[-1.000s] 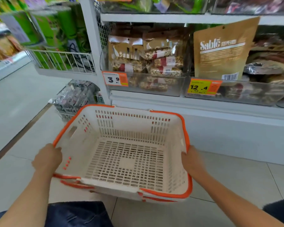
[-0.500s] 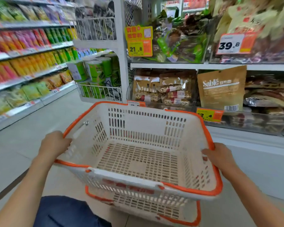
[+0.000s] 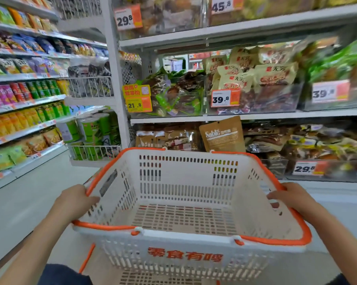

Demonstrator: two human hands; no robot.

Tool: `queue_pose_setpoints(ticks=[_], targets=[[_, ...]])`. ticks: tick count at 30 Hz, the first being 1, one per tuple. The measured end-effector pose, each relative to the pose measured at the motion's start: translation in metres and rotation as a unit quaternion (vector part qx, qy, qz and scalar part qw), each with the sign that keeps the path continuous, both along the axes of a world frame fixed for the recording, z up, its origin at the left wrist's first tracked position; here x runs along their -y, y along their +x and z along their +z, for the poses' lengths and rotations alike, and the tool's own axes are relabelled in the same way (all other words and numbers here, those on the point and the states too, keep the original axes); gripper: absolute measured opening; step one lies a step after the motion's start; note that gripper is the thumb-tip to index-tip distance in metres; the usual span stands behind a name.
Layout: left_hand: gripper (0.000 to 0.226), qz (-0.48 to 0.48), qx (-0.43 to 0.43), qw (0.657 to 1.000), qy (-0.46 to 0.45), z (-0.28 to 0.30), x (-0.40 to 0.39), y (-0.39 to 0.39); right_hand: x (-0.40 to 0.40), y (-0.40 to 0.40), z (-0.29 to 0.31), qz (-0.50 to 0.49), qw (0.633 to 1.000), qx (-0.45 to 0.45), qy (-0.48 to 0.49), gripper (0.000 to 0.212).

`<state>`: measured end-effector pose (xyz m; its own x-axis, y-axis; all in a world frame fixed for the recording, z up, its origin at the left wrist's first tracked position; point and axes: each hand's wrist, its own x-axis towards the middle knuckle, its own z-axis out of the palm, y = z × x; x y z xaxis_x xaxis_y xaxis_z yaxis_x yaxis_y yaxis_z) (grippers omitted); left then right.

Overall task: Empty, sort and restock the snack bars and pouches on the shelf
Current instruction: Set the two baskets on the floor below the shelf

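Snack pouches (image 3: 221, 134) and bars (image 3: 167, 139) sit in clear bins on the low shelf (image 3: 255, 116), just behind the far rim of a white, orange-edged basket (image 3: 186, 202). The left hand (image 3: 74, 200) grips its left rim and the right hand (image 3: 290, 197) curls over the right rim. Open aisle floor (image 3: 29, 194) lies to the left; a second basket (image 3: 144, 278) shows below.

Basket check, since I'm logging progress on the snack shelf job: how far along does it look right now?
Barely started. Done: nothing visible; the white and orange basket holds no products. In hand: the left hand and right hand grip its side rims, holding it in front of the shelf. Left: the brown Sablé pouch and the snack bar packs beside it sit in their shelf bins, so emptying, sorting and restocking all remain.
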<state>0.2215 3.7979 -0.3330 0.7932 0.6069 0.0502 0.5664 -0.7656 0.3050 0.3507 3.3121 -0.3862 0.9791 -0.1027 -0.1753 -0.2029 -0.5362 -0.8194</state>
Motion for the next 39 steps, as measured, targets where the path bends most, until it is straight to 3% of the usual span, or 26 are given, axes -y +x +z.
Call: queue_pose_setpoints(ticks=[8,12,16,21,24,27,29,33,36,38,39], targets=[[0.034,-0.133,-0.031,0.991,0.001,-0.003,0.085,0.046,0.112,-0.009,0.000,-0.042,0.997,-0.044,-0.036,0.011],[0.031,-0.200,-0.112,0.972,-0.044,-0.021,0.131,0.066,0.167,-0.003,-0.019,-0.079,0.994,-0.049,-0.064,0.015],[0.043,-0.270,-0.168,0.946,-0.069,-0.047,0.172,0.085,0.215,0.001,-0.046,-0.098,0.987,-0.071,-0.106,0.015],[0.026,-0.334,-0.185,0.918,-0.109,-0.071,0.229,0.102,0.264,-0.002,-0.084,-0.126,0.975,-0.105,-0.153,0.019],[0.009,-0.373,-0.184,0.901,-0.126,-0.090,0.260,0.112,0.297,-0.004,-0.113,-0.159,0.976,-0.099,-0.109,0.021],[0.044,-0.401,-0.203,0.879,-0.158,-0.126,0.275,0.120,0.314,-0.010,-0.138,-0.195,0.972,-0.100,-0.085,0.022],[0.049,-0.413,-0.224,0.865,-0.176,-0.156,0.286,0.124,0.320,-0.011,-0.158,-0.217,0.967,-0.106,-0.083,0.022],[0.100,-0.433,-0.245,0.853,-0.158,-0.218,0.285,0.126,0.313,0.003,-0.200,-0.210,0.967,-0.115,-0.091,0.023],[0.120,-0.357,-0.273,0.877,-0.173,-0.256,0.269,0.124,0.299,0.020,-0.232,-0.184,0.971,-0.119,-0.096,0.026],[0.117,-0.275,-0.275,0.902,-0.189,-0.279,0.263,0.120,0.289,0.029,-0.255,-0.177,0.970,-0.137,-0.096,0.029],[0.098,-0.257,-0.285,0.906,-0.180,-0.286,0.262,0.118,0.285,0.032,-0.265,-0.178,0.969,-0.145,-0.093,0.031]])
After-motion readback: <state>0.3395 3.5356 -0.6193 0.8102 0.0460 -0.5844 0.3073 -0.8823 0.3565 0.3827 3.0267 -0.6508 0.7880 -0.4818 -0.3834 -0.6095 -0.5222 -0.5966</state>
